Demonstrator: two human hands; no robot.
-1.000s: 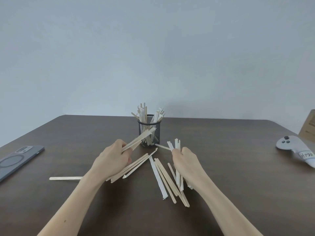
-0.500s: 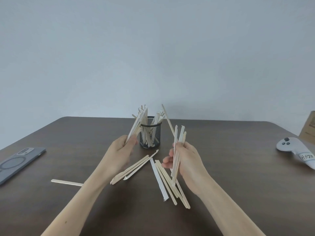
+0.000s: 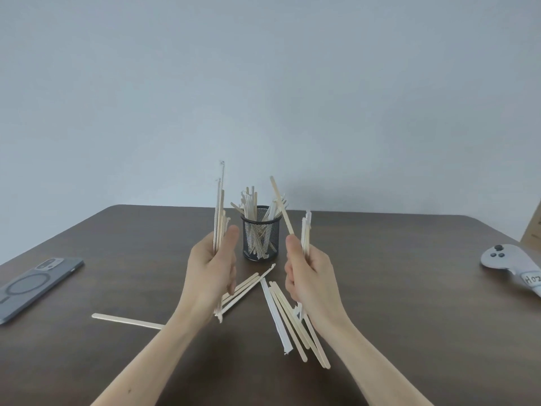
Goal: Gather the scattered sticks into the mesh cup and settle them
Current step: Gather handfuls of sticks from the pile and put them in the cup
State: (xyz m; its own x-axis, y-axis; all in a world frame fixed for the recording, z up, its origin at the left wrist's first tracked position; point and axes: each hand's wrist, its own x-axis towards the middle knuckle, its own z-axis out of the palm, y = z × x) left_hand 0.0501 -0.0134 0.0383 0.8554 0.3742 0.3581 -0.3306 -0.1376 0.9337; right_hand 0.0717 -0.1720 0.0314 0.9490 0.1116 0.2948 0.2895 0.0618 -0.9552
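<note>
Where dark table point(image 3: 380, 288) meets pale wall point(image 3: 263, 83), the mesh cup point(image 3: 260, 238) holds sticks point(image 3: 250, 202); your left hand point(image 3: 210, 271) and right hand point(image 3: 310, 276) grip more.

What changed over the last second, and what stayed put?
Left hand tipped its stick bundle from slanting at the mesh cup up to vertical, left of it. Right hand lifted its sticks off the table, upright right of the cup. Loose sticks on the table, cup, phone and controller stayed.

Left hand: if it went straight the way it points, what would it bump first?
Probably the mesh cup, near its left side. The left hand and its sticks aim close beside it; depth is unclear.
</note>
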